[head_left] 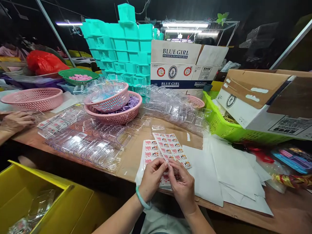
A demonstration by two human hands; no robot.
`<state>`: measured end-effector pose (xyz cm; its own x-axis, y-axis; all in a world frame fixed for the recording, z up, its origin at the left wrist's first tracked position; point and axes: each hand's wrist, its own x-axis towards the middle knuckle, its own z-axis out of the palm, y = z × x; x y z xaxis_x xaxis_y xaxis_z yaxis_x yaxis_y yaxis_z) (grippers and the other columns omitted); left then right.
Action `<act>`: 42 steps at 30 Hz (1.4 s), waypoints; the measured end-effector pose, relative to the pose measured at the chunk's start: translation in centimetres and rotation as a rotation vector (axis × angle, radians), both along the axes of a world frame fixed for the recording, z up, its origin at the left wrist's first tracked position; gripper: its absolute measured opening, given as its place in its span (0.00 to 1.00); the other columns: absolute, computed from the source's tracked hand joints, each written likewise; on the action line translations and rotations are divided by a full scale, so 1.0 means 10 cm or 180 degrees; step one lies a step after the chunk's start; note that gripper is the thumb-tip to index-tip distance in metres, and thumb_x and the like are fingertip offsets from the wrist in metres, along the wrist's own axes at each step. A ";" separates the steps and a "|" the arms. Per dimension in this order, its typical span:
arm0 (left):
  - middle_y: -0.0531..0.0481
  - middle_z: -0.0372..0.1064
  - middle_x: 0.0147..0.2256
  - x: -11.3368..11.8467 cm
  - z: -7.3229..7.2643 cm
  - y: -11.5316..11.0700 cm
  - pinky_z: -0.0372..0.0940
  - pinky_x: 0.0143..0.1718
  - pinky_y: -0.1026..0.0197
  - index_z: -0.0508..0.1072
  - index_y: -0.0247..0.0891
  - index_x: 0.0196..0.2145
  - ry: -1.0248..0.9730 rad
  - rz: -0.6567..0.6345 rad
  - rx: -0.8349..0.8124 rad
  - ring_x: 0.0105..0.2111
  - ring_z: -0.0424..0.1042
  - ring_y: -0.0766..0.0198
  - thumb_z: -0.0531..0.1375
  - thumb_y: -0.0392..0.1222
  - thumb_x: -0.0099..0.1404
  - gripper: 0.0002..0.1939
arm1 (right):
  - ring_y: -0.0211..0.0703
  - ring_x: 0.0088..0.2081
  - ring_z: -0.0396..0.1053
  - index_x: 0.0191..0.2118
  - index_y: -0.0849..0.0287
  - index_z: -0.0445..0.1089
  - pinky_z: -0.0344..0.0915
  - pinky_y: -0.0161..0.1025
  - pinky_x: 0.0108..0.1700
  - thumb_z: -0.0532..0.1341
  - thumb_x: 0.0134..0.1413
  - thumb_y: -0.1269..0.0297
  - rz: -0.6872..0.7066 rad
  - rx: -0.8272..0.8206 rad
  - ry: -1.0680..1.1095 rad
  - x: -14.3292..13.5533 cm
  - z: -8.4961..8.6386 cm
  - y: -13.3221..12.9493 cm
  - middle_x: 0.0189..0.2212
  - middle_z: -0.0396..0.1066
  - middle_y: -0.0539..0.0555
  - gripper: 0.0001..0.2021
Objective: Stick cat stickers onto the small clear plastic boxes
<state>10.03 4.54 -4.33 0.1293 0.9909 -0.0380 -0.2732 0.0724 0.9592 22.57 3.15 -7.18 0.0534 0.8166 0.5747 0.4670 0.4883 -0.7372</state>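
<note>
Cat-print sticker sheets, hands together on top one

L hand [152, 178], w/ green bangle [142, 198], & R hand [181, 187]: meeting at fingertips, both pinching near corner of top sticker sheet [174, 148]. Top sticker sheet is lying askew over sticker stack [148, 152], front edge of work table [285, 208]. White paper [234, 169]: overlapping, lying to R of stack. Clear plastic cases [80, 143]: lying in row, L. Lower pink basket [119, 120]: holding purple pcs [130, 103]; upper pink basket [114, 101] is resting on it. Teal boxes [119, 48]: standing stacked at back, next to beer ctn [173, 58]. Co-worker's hand [19, 121]: showing far L.
</note>
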 end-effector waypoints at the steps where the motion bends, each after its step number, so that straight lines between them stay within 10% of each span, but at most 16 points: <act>1: 0.50 0.68 0.27 0.00 0.00 0.00 0.60 0.36 0.63 0.74 0.33 0.27 0.0117 0.0028 0.0078 0.30 0.64 0.65 0.63 0.48 0.59 0.13 | 0.45 0.44 0.74 0.41 0.55 0.72 0.71 0.45 0.49 0.57 0.59 0.70 -0.0019 -0.0132 0.0121 0.00 0.01 0.00 0.41 0.76 0.54 0.07; 15: 0.51 0.67 0.27 0.04 -0.06 0.05 0.61 0.35 0.64 0.73 0.34 0.28 -0.0229 0.0099 -0.0297 0.29 0.63 0.67 0.63 0.48 0.58 0.13 | 0.44 0.46 0.72 0.46 0.56 0.68 0.66 0.47 0.55 0.60 0.56 0.74 -0.0182 0.0393 -0.0592 0.02 0.03 0.01 0.43 0.75 0.55 0.13; 34: 0.53 0.68 0.25 0.11 -0.01 -0.03 0.59 0.31 0.67 0.73 0.34 0.27 -0.0336 0.0042 -0.0532 0.26 0.64 0.70 0.66 0.47 0.55 0.12 | 0.42 0.35 0.72 0.33 0.58 0.71 0.70 0.37 0.37 0.62 0.54 0.57 0.0002 -0.1453 0.1969 0.00 0.12 0.00 0.36 0.75 0.55 0.10; 42: 0.53 0.66 0.26 0.13 0.07 -0.03 0.61 0.32 0.66 0.69 0.34 0.26 -0.0992 -0.0023 -0.0982 0.27 0.65 0.70 0.68 0.44 0.52 0.13 | 0.47 0.46 0.71 0.37 0.57 0.71 0.66 0.46 0.52 0.61 0.56 0.62 0.0018 -0.0767 0.0807 0.01 0.15 -0.08 0.43 0.73 0.57 0.06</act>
